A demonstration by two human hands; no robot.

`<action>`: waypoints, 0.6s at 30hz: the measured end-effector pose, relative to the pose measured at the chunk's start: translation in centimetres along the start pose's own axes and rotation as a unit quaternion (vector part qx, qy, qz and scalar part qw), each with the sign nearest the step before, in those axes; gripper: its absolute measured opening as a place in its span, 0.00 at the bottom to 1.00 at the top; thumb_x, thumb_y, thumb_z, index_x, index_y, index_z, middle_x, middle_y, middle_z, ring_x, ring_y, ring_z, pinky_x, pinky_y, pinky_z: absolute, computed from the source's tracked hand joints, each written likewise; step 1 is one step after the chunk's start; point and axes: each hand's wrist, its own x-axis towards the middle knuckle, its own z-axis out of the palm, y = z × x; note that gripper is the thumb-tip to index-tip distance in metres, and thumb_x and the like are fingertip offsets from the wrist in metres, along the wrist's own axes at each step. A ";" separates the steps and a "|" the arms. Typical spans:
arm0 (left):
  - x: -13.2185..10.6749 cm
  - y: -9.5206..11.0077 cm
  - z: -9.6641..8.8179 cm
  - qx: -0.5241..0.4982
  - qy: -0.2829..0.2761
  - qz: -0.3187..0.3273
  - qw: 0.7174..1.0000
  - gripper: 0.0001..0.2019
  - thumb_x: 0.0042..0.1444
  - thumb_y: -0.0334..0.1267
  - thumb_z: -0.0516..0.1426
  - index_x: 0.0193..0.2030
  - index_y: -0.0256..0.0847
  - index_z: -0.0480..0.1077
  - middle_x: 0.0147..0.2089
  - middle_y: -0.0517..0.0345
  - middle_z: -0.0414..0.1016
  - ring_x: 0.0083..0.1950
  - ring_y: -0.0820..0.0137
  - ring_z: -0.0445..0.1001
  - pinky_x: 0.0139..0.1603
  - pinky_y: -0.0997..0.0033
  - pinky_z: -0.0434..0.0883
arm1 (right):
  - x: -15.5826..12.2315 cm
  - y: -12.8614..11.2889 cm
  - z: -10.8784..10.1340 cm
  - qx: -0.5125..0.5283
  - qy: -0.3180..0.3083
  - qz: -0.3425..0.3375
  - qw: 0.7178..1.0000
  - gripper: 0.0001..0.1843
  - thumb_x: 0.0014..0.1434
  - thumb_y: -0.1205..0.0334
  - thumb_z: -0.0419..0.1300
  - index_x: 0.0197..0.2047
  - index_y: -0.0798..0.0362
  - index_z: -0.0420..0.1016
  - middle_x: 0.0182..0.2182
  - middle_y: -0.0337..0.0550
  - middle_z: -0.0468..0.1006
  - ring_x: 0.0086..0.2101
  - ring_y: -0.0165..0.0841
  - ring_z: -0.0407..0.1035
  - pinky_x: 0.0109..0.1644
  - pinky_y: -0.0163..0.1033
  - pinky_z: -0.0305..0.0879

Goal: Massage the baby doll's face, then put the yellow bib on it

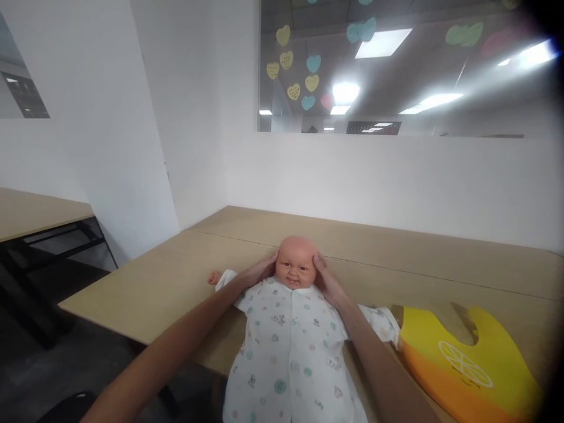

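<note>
Head view looks down on a baby doll (292, 329) lying on its back on the wooden counter (167, 282), dressed in a white printed romper. Left hand (259, 271) cups one side of the doll's head, right hand (325, 281) cups the other; each grip is spread wide and pressed flat against the head, not closed around it. Just beside the doll's outstretched sleeve lies a yellow and orange bib (467, 364), flat on the counter.
</note>
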 end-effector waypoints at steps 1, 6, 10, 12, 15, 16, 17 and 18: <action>0.0 0.0 -0.1 -0.027 -0.006 -0.020 0.999 0.42 0.63 0.70 0.47 0.76 0.46 0.59 0.71 0.50 0.70 0.77 0.58 0.62 0.75 0.53 0.66 | -0.1 -0.1 0.1 -0.003 -0.005 0.003 1.000 0.36 0.57 0.38 0.71 0.63 0.47 0.73 0.63 0.47 0.74 0.63 0.45 0.70 0.70 0.50 0.69; 0.0 0.1 -0.1 -0.103 -0.014 -0.063 0.993 0.43 0.60 0.69 0.54 0.76 0.47 0.60 0.73 0.51 0.67 0.79 0.55 0.57 0.80 0.50 0.57 | -0.3 -0.3 0.2 -0.018 -0.005 0.013 1.000 0.38 0.56 0.34 0.70 0.62 0.47 0.75 0.64 0.48 0.73 0.64 0.46 0.69 0.71 0.51 0.68; -0.2 0.1 0.0 -0.142 0.005 -0.074 0.987 0.42 0.61 0.67 0.55 0.76 0.47 0.60 0.75 0.51 0.64 0.80 0.55 0.54 0.83 0.49 0.48 | -0.2 -0.2 0.2 0.019 0.001 0.018 1.000 0.34 0.56 0.37 0.72 0.60 0.46 0.77 0.62 0.46 0.75 0.62 0.44 0.71 0.68 0.49 0.70; -0.1 0.0 -0.1 -0.162 0.008 -0.074 0.984 0.40 0.62 0.66 0.56 0.75 0.48 0.61 0.75 0.52 0.63 0.80 0.55 0.53 0.83 0.49 0.46 | -0.1 -0.2 0.1 0.039 0.011 0.021 0.999 0.32 0.56 0.38 0.72 0.58 0.46 0.79 0.61 0.45 0.76 0.61 0.43 0.71 0.67 0.46 0.71; 0.1 -0.3 -0.2 -0.181 0.010 -0.062 0.981 0.38 0.63 0.63 0.57 0.74 0.48 0.63 0.75 0.52 0.62 0.81 0.56 0.52 0.83 0.49 0.44 | 0.2 0.0 -0.2 0.061 0.026 0.022 0.998 0.29 0.54 0.39 0.74 0.54 0.45 0.81 0.60 0.42 0.78 0.60 0.40 0.72 0.64 0.43 0.72; 0.1 -0.5 -0.3 -0.186 0.010 -0.059 0.981 0.37 0.63 0.62 0.57 0.74 0.48 0.63 0.75 0.52 0.63 0.81 0.56 0.52 0.83 0.48 0.44 | 0.3 0.2 -0.4 0.065 0.032 0.019 0.997 0.28 0.54 0.40 0.74 0.53 0.44 0.81 0.59 0.41 0.78 0.59 0.40 0.72 0.62 0.41 0.73; 0.1 -0.6 -0.3 -0.189 0.011 -0.058 0.980 0.36 0.63 0.62 0.57 0.74 0.48 0.64 0.75 0.52 0.63 0.81 0.55 0.52 0.83 0.48 0.43 | 0.4 0.3 -0.6 0.064 0.040 0.015 0.997 0.27 0.54 0.40 0.74 0.52 0.43 0.82 0.58 0.39 0.79 0.58 0.39 0.73 0.60 0.40 0.73; 0.2 -0.7 -0.4 -0.191 0.012 -0.057 0.980 0.36 0.63 0.62 0.57 0.74 0.48 0.64 0.75 0.52 0.63 0.81 0.55 0.52 0.83 0.48 0.42 | 0.6 0.4 -0.8 0.059 0.047 0.008 0.997 0.26 0.54 0.40 0.74 0.51 0.43 0.82 0.57 0.38 0.79 0.58 0.38 0.73 0.59 0.39 0.74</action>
